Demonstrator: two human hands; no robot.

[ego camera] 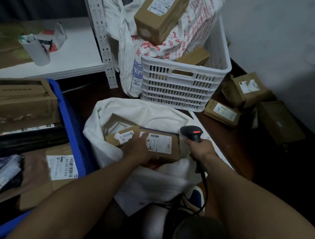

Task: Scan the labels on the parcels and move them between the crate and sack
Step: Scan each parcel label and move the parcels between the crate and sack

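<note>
Parcel: we see a flat brown parcel (166,149) lying label-up in the open mouth of the white sack (134,111), towards the sack's right side
Shipping label: a white shipping label (160,143) with a barcode covers most of the parcel's top face
Left hand: our left hand (140,151) grasps the parcel at its near left edge, fingers laid over the top just beside the label
Right hand: our right hand (201,147) is clenched around the handle of a black barcode scanner (192,132), just right of the sack's mouth
Scanner: a red light glows on its head, which sits just beside the parcel's far right corner; its black cable (205,183) trails down the sack's near right side
Second parcel: another brown parcel (119,135) lies inside the sack, touching the held one on its left
White slatted crate: the white slatted crate (183,87) stands right behind the sack and holds a red-printed bag (179,40) with a brown box (161,13) on top
Blue bin: the blue bin (71,126) just left of the sack is filled with cartons and labelled parcels
Loose parcels: several loose parcels (248,89) lie on the floor behind and to the right of the sack
Shelf: a white shelf (76,53) stands behind and to the left of the sack
</note>
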